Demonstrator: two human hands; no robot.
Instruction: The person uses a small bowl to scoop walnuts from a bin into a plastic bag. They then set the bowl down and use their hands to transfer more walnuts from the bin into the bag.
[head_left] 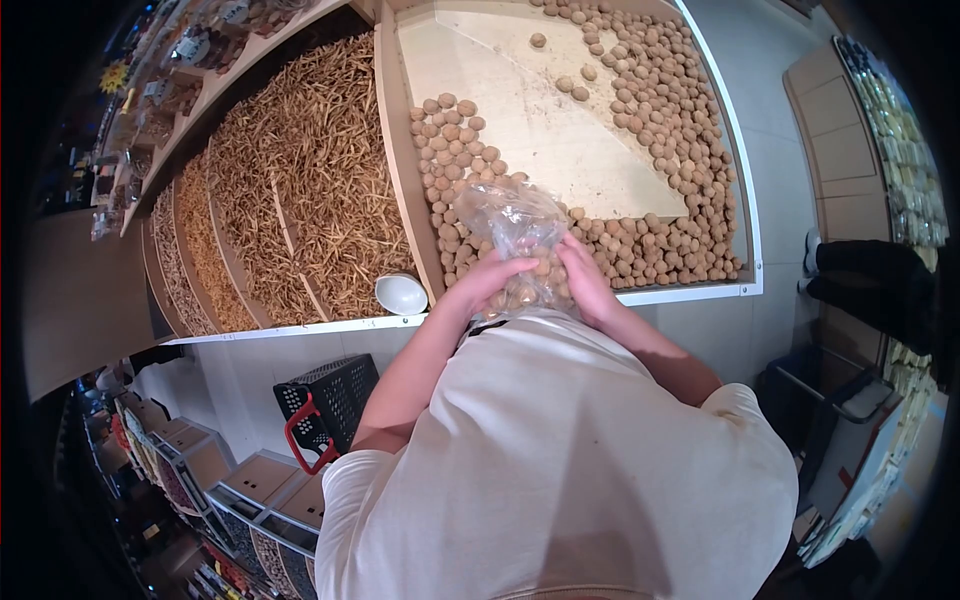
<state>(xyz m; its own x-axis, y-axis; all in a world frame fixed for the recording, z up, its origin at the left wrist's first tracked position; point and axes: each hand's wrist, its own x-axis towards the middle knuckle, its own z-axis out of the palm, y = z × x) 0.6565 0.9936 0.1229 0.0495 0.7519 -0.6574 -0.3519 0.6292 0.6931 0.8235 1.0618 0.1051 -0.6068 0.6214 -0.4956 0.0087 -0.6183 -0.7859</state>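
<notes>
A clear plastic bag (520, 225) with several round brown walnut-like nuts in its lower part is held close to my body, at the front edge of a wooden bin (520, 90). My left hand (495, 275) is closed on the bag's left side, its thumb across the plastic. On the right side, my right hand (583, 275) grips the bag with its fingers against it. The bag's top spreads loosely over the bin. More of the round nuts (670, 130) lie around it, in a pile to the right and a smaller group at the left.
Bins of dried brown strips (320, 170) lie left, with a white bowl (401, 294) at their front edge. A black basket with a red handle (312, 430) stands on the floor at lower left. A person in dark trousers (870, 275) is at the right, near shelves.
</notes>
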